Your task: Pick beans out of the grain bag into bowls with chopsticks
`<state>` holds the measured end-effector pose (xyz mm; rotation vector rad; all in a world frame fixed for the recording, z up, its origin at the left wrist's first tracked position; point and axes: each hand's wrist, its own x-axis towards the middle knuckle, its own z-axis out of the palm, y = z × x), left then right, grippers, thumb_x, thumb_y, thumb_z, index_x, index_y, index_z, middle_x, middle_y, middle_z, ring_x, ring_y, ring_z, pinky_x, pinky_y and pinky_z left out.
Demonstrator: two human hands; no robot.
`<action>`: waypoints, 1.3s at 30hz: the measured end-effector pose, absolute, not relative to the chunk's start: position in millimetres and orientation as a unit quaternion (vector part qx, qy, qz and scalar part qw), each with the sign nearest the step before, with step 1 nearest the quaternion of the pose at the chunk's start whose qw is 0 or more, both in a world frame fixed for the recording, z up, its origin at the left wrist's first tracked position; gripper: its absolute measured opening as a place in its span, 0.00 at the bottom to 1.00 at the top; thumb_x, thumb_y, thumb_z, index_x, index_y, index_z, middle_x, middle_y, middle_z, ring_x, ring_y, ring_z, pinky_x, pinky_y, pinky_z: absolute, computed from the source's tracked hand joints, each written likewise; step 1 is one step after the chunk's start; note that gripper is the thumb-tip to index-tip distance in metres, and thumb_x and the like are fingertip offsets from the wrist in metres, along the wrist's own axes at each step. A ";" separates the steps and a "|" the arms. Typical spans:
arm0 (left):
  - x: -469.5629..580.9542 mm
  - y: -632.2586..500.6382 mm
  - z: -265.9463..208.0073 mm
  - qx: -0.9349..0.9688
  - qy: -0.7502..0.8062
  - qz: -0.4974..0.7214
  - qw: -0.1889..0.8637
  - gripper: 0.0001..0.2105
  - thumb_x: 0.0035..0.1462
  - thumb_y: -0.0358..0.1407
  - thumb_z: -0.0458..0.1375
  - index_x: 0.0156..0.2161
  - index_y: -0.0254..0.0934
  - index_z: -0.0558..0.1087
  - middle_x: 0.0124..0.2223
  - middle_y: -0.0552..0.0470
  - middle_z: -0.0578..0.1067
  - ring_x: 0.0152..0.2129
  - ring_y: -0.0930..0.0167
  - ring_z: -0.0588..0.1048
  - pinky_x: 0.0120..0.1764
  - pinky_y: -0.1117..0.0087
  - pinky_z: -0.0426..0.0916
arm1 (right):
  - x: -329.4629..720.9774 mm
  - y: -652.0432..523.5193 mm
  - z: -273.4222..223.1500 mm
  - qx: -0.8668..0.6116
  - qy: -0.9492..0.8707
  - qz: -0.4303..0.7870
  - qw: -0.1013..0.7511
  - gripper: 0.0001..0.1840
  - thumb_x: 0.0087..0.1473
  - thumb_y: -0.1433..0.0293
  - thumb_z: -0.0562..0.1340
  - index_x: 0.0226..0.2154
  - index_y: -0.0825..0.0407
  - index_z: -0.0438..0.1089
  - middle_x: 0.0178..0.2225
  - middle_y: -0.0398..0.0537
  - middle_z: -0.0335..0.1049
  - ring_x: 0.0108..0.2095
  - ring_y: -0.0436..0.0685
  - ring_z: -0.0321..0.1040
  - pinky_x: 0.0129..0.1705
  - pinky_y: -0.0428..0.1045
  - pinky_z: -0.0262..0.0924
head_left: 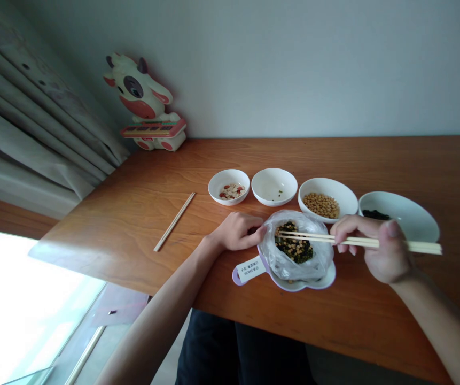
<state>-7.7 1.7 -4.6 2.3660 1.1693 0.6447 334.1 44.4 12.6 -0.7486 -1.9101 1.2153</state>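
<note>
My right hand (pixel 377 248) grips a pair of chopsticks (pixel 358 241). Their thin tips reach into a clear plastic bag (pixel 270 254) of mixed yellow beans and small dark green beans (pixel 294 243). This opened bag sits in a white, purple-edged dish (pixel 326 278) with a labelled handle (pixel 249 270). At the bag's left edge, my left hand (pixel 240 231) is closed, its thumb and fingertips on the plastic. Behind the dish stand white bowls: one with yellow beans (pixel 321 205), one with dark pieces (pixel 375 214), partly behind my right hand.
Farther left are a bowl (pixel 274 176) with a few green bits and a bowl (pixel 216 187) with pale and red pieces. Another pair of chopsticks (pixel 174 221) lies on the wooden table (pixel 133 214). A cow toy (pixel 145 101) with a keyboard stands by the wall, near a curtain (pixel 25 117).
</note>
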 end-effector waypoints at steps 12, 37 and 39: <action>-8.3 1.9 -5.2 0.851 0.420 0.233 0.213 0.22 0.74 0.46 0.46 0.28 0.37 0.63 0.25 0.55 0.67 0.20 0.75 0.61 0.27 0.70 0.54 | 330.8 40.7 10.8 -0.291 -0.742 0.467 0.384 0.42 0.69 0.43 0.39 0.29 0.46 0.79 0.25 0.50 0.74 0.24 0.56 0.66 0.22 0.52 0.57; -8.4 2.1 -7.0 0.850 0.423 0.233 0.210 0.23 0.74 0.47 0.46 0.28 0.37 0.62 0.25 0.54 0.68 0.20 0.75 0.61 0.27 0.70 0.55 | 331.7 44.2 9.3 -0.303 -0.745 0.470 0.363 0.42 0.69 0.43 0.36 0.30 0.46 0.77 0.27 0.51 0.74 0.26 0.58 0.68 0.23 0.53 0.60; -8.4 2.1 -6.4 0.851 0.420 0.233 0.212 0.23 0.74 0.47 0.46 0.28 0.37 0.63 0.25 0.54 0.68 0.20 0.75 0.62 0.27 0.70 0.55 | 331.6 44.5 10.3 -0.301 -0.745 0.472 0.364 0.42 0.69 0.43 0.36 0.30 0.46 0.77 0.26 0.50 0.74 0.26 0.58 0.68 0.23 0.53 0.60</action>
